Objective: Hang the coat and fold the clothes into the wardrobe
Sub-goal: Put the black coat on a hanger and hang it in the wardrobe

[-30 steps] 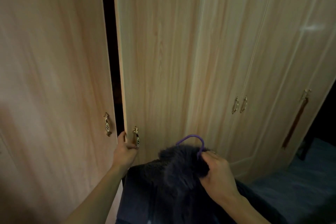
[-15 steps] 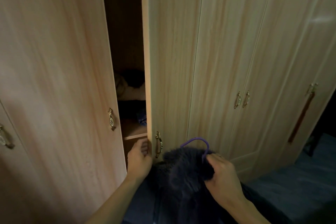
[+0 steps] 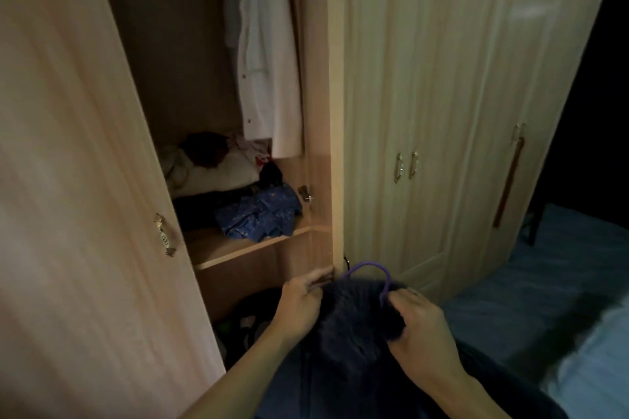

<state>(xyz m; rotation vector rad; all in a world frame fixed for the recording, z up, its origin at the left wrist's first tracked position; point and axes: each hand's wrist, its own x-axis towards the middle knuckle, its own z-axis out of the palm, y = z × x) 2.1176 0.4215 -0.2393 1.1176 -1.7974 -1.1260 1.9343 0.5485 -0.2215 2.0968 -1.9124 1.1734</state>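
A dark coat [image 3: 354,337] with a furry collar hangs on a purple hanger [image 3: 367,266], low in front of me. My right hand [image 3: 420,325] grips the collar at the hanger's neck. My left hand [image 3: 301,301] reaches to the bottom of the open wardrobe door [image 3: 337,112], its fairly straight fingers touching the door's edge. The door stands wide, seen edge-on. Inside, a white garment [image 3: 269,61] hangs at the top right.
A shelf [image 3: 245,248] holds a crumpled blue cloth [image 3: 262,214] and a pile of white and dark clothes [image 3: 211,167]. Dark items lie below the shelf. The left door [image 3: 68,180] stays shut, and more shut doors [image 3: 442,112] stand to the right. A blue bed [image 3: 544,282] lies at the right.
My left hand has swung the door from a narrow gap to wide open, revealing the hanging garment and the shelf. My right hand still holds the coat in about the same place.
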